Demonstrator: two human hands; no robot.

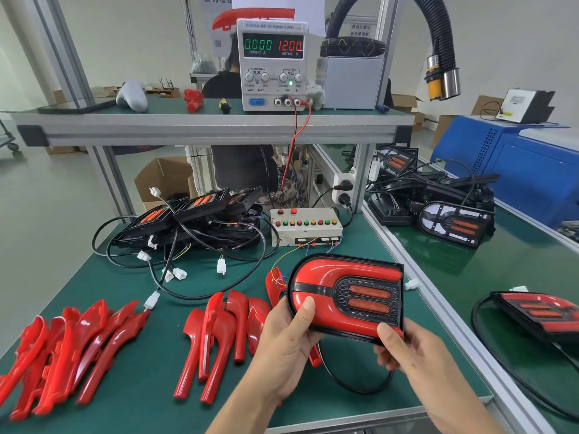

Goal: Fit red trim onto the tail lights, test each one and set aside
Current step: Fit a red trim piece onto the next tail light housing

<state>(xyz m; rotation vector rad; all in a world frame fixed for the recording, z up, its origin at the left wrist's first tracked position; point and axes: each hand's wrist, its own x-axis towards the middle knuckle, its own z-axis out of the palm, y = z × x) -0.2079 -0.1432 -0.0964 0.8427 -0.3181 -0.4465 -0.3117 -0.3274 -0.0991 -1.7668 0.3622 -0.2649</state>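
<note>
I hold a tail light (pixel 347 292) with red trim fitted on it above the green mat, tilted toward me. My left hand (pixel 289 339) grips its left edge, thumb on the red face. My right hand (pixel 407 355) grips its lower right corner, thumb on the black frame. Its black cable loops below and its white plug (pixel 412 284) sticks out at the right. Loose red trim pieces (pixel 219 333) lie in the middle and more red trims (pixel 69 346) at the left. A heap of bare black tail lights (pixel 194 217) with cables sits behind them.
A test box (pixel 305 225) with coloured buttons stands behind the held light. The power supply (pixel 272 64) on the shelf reads 0.000 A and 12.00 V. Finished lights (pixel 454 223) lie on the right bench, one (pixel 539 314) near its front. A person sits beyond the shelf.
</note>
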